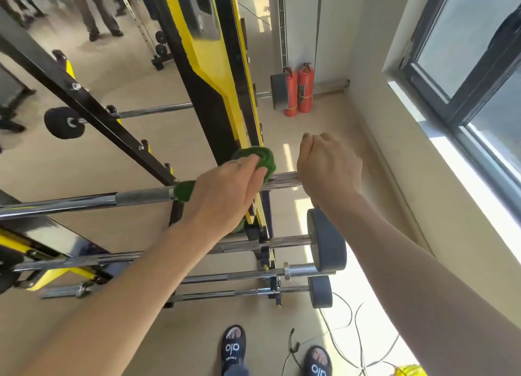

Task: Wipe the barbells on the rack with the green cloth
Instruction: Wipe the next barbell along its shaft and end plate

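I am wiping the top barbell (141, 196) on the rack (234, 99). My left hand (225, 195) is pressing the green cloth (258, 157) around the bar, fingers curled over it; my right hand (328, 168) is gripping the bar just beside. Next, I judge, the cloth should slide along the shaft.

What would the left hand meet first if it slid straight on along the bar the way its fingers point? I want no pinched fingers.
Probably the yellow rack upright: the left hand, holding the green cloth on the barbell, points toward it. Depth is unclear.
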A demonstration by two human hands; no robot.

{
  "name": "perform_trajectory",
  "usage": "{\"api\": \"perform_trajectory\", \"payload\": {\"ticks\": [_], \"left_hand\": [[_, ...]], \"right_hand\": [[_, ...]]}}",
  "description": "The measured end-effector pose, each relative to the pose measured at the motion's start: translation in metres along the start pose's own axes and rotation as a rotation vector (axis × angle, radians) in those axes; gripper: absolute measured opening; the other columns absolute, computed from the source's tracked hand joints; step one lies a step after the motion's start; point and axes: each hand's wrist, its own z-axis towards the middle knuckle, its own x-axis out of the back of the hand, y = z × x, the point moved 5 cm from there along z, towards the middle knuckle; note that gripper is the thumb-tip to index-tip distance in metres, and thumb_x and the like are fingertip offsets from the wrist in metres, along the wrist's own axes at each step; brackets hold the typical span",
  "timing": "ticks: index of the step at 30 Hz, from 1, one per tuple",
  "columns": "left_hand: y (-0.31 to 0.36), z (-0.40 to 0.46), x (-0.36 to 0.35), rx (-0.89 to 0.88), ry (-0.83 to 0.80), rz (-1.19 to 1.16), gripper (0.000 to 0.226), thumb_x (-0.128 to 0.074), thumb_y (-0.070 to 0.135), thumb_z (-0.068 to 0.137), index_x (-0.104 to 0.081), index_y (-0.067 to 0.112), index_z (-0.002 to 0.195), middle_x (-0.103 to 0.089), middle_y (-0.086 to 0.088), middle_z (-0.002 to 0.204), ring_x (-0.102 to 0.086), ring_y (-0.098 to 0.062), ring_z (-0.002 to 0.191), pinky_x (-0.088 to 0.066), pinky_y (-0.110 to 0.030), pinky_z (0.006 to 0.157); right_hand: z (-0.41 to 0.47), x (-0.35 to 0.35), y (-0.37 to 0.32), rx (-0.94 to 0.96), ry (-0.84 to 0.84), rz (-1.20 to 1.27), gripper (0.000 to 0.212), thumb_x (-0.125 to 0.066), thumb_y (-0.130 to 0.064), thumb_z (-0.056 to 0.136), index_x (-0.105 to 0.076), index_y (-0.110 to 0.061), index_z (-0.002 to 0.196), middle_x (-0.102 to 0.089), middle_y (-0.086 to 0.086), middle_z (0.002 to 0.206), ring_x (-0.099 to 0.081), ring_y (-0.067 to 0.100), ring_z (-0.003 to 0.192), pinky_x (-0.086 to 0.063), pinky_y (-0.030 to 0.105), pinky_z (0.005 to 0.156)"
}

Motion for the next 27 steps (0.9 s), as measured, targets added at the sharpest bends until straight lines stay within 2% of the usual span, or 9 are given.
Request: {"api": "perform_trajectory", "payload": {"ticks": [3,7,10,12,16,20,23,25,27], "left_hand": [[0.022,0.008,-0.019,-0.004,-0.077,0.076,0.034,-0.028,0.033,0.107,-0.057,0.015,0.111,-0.064,0.003,0.09,-0.06,-0.011,0.07,-0.053,-0.025,0.056],[0.032,0.014,-0.026,-0.011,-0.19,0.055,0.031,-0.028,0.03,0.103,-0.055,0.016,0.108,-0.063,0.001,0.096,-0.059,-0.016,0.084,-0.053,-0.033,0.075],[0.02,0.017,-0.021,0.046,-0.313,-0.148,0.021,-0.032,0.022,0.102,-0.053,0.018,0.107,-0.06,0.005,0.09,-0.059,-0.012,0.075,-0.048,-0.026,0.065],[0.015,0.015,-0.017,0.048,-0.327,-0.265,0.02,-0.037,0.013,0.1,-0.053,0.017,0.112,-0.06,0.005,0.092,-0.059,-0.008,0.075,-0.049,-0.025,0.064],[0.03,0.017,-0.036,-0.044,-0.354,-0.256,0.037,-0.043,0.012,0.098,-0.053,0.018,0.132,-0.055,0.005,0.127,-0.053,-0.01,0.11,-0.048,-0.026,0.094],[0.037,0.041,-0.039,0.075,-0.428,-0.441,0.037,-0.038,0.003,0.1,-0.06,0.007,0.13,-0.055,-0.003,0.132,-0.048,-0.016,0.119,-0.038,-0.029,0.105],[0.024,0.052,-0.042,0.274,-0.597,-0.643,0.041,-0.037,-0.001,0.096,-0.062,0.011,0.126,-0.061,-0.002,0.118,-0.055,-0.017,0.108,-0.044,-0.024,0.087],[0.028,0.052,-0.051,0.152,-0.726,-0.397,0.028,-0.046,0.008,0.093,-0.054,0.014,0.119,-0.057,0.001,0.101,-0.057,-0.02,0.096,-0.044,-0.025,0.076],[0.034,0.05,-0.062,0.054,-0.79,-0.084,0.042,-0.059,0.021,0.086,-0.04,0.014,0.123,-0.049,0.002,0.101,-0.056,-0.022,0.093,-0.047,-0.03,0.079]], "right_hand": [[0.002,-0.002,0.004,-0.037,0.001,0.078,0.041,-0.021,-0.028,0.106,-0.05,-0.014,0.081,-0.053,0.002,0.083,-0.046,0.024,0.067,-0.018,0.025,0.05],[0.002,-0.002,0.007,-0.109,-0.013,0.155,0.047,-0.021,-0.034,0.107,-0.052,-0.013,0.079,-0.052,0.001,0.082,-0.043,0.02,0.066,-0.02,0.026,0.051],[0.003,-0.007,0.009,-0.121,-0.009,0.173,0.047,-0.021,-0.034,0.107,-0.051,-0.013,0.078,-0.05,0.0,0.078,-0.038,0.009,0.058,-0.02,0.024,0.051],[0.004,-0.008,0.011,-0.133,0.004,0.193,0.048,-0.02,-0.035,0.107,-0.052,-0.014,0.077,-0.049,-0.002,0.076,-0.041,0.011,0.059,-0.02,0.023,0.051],[0.007,-0.014,0.017,-0.181,-0.025,0.282,0.055,-0.019,-0.035,0.107,-0.068,-0.015,0.096,-0.059,-0.003,0.093,-0.044,0.015,0.07,-0.022,0.017,0.055],[0.009,-0.018,0.02,-0.239,-0.021,0.33,0.056,-0.019,-0.036,0.107,-0.07,-0.017,0.098,-0.066,-0.001,0.095,-0.041,0.002,0.062,-0.023,0.017,0.055],[0.01,-0.02,0.022,-0.236,-0.031,0.315,0.054,-0.02,-0.035,0.107,-0.07,-0.018,0.099,-0.063,-0.001,0.092,-0.038,-0.001,0.061,-0.022,0.017,0.053],[0.01,-0.021,0.023,-0.242,-0.029,0.309,0.054,-0.02,-0.036,0.107,-0.07,-0.019,0.099,-0.06,-0.003,0.09,-0.039,-0.001,0.061,-0.022,0.017,0.053],[0.01,-0.021,0.023,-0.24,-0.026,0.317,0.053,-0.02,-0.037,0.107,-0.07,-0.019,0.099,-0.061,-0.004,0.092,-0.041,0.001,0.062,-0.022,0.016,0.053]]}}
